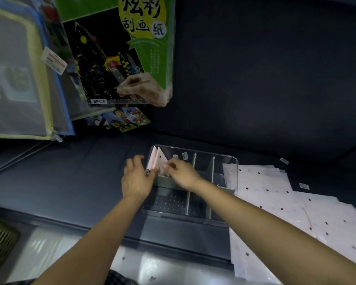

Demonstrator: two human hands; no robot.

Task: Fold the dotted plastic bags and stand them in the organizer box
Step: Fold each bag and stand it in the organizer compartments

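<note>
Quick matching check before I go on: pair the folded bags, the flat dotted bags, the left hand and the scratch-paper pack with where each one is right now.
Things:
1. folded bags
2. flat dotted bags
3. left hand
4. scratch-paper pack

Places:
A. upright against the dark back wall, upper left
B. standing in the far-left compartment of the organizer box
C. at the box's left outer wall
D. spread on the surface right of the box

Pairs: 1-B, 2-D, 3-C, 4-A
</note>
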